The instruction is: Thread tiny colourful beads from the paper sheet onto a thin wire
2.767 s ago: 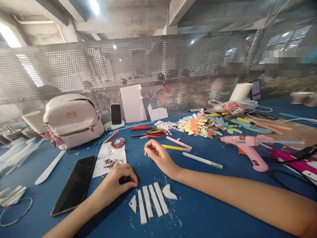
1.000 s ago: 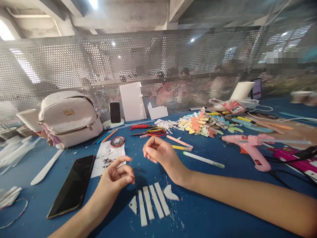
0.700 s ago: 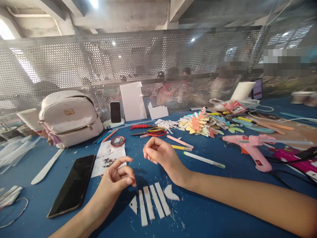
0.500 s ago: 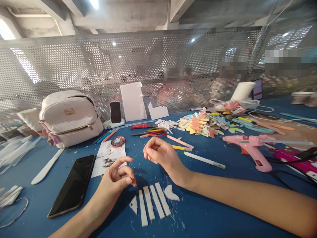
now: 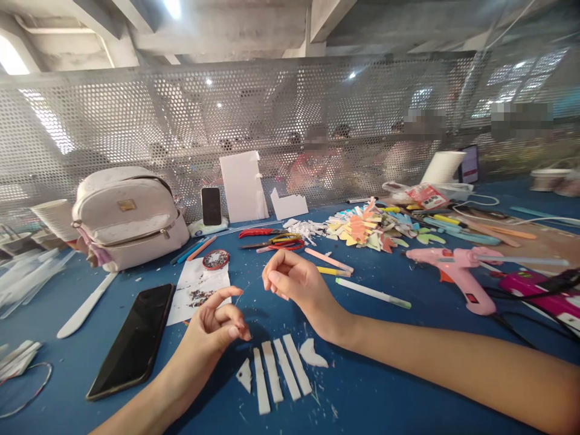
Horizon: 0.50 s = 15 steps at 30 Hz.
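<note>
My left hand (image 5: 212, 323) hovers above the blue table, its fingers curved and apart, with nothing gripped. A very fine clear strand (image 5: 247, 287) shows between its index fingertip and my right hand (image 5: 296, 287). The right fingers are curled together in a pinch; what they hold, if anything, is too small to name. Below both hands lie several white foam strips (image 5: 286, 368) side by side. A small white triangle with a dark dot (image 5: 244, 376) sits at their left end, and a white tail-shaped piece (image 5: 313, 353) at their right.
A black phone (image 5: 133, 341) lies left of my left hand, near a paper sheet (image 5: 179, 296) with dark crumbs. Scissors (image 5: 272, 243) and markers (image 5: 374, 293) lie beyond. A pink glue gun (image 5: 462, 269) rests at right, a backpack (image 5: 127, 223) at back left, coloured cut-outs (image 5: 362, 223) at back.
</note>
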Tool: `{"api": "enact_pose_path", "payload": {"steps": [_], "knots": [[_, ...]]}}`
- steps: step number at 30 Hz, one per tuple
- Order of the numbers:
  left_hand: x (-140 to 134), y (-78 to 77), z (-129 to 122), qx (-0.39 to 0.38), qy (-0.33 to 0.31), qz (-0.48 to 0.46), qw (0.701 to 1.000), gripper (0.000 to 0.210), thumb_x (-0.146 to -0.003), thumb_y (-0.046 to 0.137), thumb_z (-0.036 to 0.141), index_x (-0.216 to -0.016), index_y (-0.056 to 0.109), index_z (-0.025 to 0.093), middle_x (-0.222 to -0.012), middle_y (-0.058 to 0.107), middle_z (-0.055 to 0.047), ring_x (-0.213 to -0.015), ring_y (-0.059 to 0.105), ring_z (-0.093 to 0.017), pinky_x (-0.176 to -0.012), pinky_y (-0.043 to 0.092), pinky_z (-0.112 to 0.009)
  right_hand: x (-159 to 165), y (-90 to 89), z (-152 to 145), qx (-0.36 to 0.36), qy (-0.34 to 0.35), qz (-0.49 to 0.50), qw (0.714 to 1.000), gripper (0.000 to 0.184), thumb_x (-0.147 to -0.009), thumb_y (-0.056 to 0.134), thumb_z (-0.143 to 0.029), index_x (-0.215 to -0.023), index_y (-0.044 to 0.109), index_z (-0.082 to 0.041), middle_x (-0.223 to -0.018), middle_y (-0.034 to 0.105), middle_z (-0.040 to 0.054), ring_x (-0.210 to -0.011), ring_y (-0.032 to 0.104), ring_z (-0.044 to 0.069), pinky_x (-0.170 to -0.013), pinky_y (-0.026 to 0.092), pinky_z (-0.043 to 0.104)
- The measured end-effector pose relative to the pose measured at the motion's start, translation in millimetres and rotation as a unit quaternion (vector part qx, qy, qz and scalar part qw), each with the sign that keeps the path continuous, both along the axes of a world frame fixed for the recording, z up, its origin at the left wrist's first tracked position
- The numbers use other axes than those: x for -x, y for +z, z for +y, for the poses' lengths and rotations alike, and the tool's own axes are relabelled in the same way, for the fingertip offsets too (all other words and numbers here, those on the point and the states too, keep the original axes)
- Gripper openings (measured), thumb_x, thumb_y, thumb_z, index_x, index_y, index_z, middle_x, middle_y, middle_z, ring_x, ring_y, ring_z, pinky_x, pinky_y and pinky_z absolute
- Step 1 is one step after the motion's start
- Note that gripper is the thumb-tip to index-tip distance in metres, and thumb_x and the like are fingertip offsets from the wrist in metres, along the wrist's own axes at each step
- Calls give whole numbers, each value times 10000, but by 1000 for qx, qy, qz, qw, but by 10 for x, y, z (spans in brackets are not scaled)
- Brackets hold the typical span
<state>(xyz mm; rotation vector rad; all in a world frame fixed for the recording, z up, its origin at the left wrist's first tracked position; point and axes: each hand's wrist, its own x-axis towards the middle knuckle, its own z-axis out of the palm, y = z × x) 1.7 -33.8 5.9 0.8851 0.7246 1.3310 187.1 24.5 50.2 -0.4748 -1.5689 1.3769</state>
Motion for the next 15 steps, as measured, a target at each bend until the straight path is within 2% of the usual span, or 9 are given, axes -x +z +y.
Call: {"api": "enact_pose_path", "payload": {"steps": [15], "knots": [[-39, 37, -19, 5, 19, -17, 1000, 513, -549, 952, 251, -996, 706, 197, -565, 681, 67, -543, 673, -105, -585, 526, -183, 7, -65, 39, -4, 8, 4, 1000, 193, -890, 618, -335, -814, 518, -189, -733, 573, -10, -616, 463, 106, -584, 372, 250]]}}
